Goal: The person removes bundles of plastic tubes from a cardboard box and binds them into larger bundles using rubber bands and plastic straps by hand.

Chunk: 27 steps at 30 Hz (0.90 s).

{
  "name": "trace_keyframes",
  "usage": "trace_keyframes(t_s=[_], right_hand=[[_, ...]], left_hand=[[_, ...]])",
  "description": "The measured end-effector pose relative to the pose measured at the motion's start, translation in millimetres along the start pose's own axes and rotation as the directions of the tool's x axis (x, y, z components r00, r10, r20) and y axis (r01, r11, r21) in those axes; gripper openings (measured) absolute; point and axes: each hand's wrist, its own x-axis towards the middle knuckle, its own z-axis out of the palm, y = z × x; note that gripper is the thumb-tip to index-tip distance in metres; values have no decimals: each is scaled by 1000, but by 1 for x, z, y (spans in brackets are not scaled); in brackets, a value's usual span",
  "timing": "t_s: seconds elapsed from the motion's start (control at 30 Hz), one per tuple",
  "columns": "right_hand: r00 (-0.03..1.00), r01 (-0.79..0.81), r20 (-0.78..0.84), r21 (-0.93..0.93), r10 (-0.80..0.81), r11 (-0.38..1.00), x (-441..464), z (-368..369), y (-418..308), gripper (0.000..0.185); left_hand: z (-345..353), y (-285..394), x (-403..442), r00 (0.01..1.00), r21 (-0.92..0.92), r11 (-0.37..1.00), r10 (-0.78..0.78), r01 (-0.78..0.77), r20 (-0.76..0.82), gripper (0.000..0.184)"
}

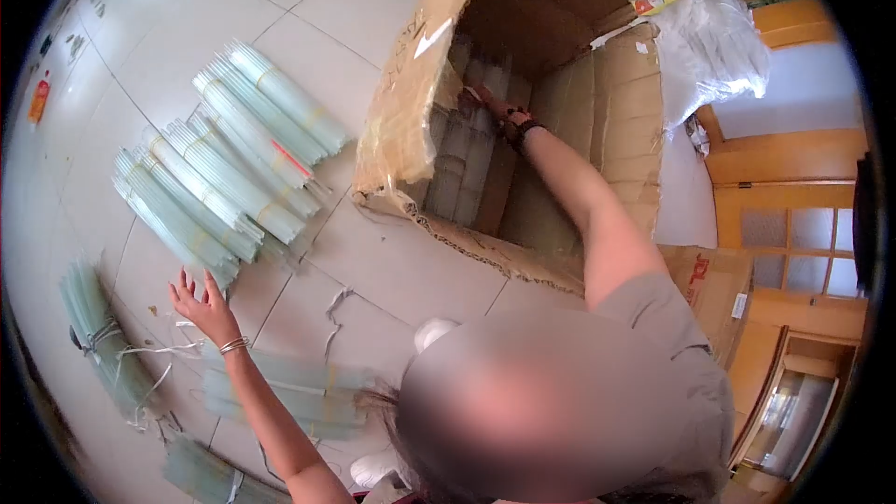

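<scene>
My left hand (203,310), fingers spread and holding nothing, is over the floor by the near end of several bundles of thin, pale green translucent rods (229,182). Yellowish bands go round these bundles, and a red strip (291,159) lies among them. My right hand (504,117) reaches deep into a large open cardboard box (411,103), at more rod bundles (457,154) packed along its left side. Its fingers are dim and partly hidden, so their grip is unclear.
Other rod bundles lie at the left (107,336) and lower left (219,476), with loose white ties (163,350) beside them. A clear plastic bag (714,47) with contents stands behind the box. A second carton (714,289) is at the right. A blurred head covers the bottom middle.
</scene>
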Motion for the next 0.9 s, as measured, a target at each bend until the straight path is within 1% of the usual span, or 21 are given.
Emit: trace_keyframes(t_s=[0.1, 0.17, 0.2, 0.23, 0.27, 0.33, 0.37, 0.43, 0.47, 0.53, 0.6, 0.67, 0.7, 0.73, 0.8, 0.83, 0.9], right_hand=[[1000, -22, 1, -15, 22, 1000, -14, 4, -15, 55], [991, 128, 66, -156, -119, 979, -3, 4, -9, 61], [968, 250, 93, -222, -234, 942, 23, 2, 22, 60], [931, 365, 124, -286, -344, 886, 21, 2, 22, 58], [962, 273, 111, -333, -250, 903, 19, 2, 23, 57], [996, 85, 67, -424, -62, 902, -37, 4, -31, 56], [991, 130, 46, -444, -123, 887, -31, 5, -28, 57], [971, 217, 14, -477, -239, 852, -3, 9, 1, 61], [934, 308, -2, -498, -357, 810, 27, 8, 31, 62], [817, 470, -29, -546, -576, 693, 83, 6, 84, 64], [873, 388, -90, -465, -479, 796, 79, 0, 76, 51], [950, 220, -156, -278, -270, 935, 62, -4, 56, 41], [969, 132, -186, -155, -160, 979, 44, -4, 39, 39], [976, 54, -211, -14, -55, 998, 24, -4, 16, 38], [967, -33, -241, 219, 87, 975, -6, -5, -19, 43], [961, -39, -249, 301, 118, 953, -17, -4, -32, 48], [978, 159, -150, 112, -142, 981, 75, -26, 45, 60]], left_hand=[[-3, 2, -5, 997, 13, 998, 55, -54, -51, 52], [-5, 5, -7, 996, 18, 998, 58, -56, -74, 52], [-7, 6, -9, 995, 21, 998, 56, -55, -83, 53], [-8, 7, -11, 994, 8, 998, 63, -63, -86, 53], [-8, 9, -11, 994, -7, 997, 72, -73, -87, 53], [-6, 12, -13, 993, -35, 995, 87, -90, -82, 54], [-5, 13, -13, 992, -43, 994, 95, -98, -78, 54], [-9, 16, -14, 992, -48, 993, 102, -106, -71, 54], [-12, 22, -15, 992, -51, 993, 104, -107, -72, 55], [-18, 29, -15, 989, -41, 991, 125, -129, -82, 55], [-27, 30, -16, 982, -3, 987, 158, -159, -102, 55], [-37, 31, -16, 982, -13, 988, 154, -156, -110, 54], [-43, 30, -17, 981, -20, 988, 152, -155, -118, 54], [-49, 30, -17, 983, -30, 989, 139, -143, -124, 54], [-61, 30, -17, 984, -59, 990, 117, -126, -138, 53], [-65, 31, -18, 983, -82, 989, 111, -124, -149, 53], [-71, 33, -21, 981, -130, 984, 101, -123, -163, 53]])
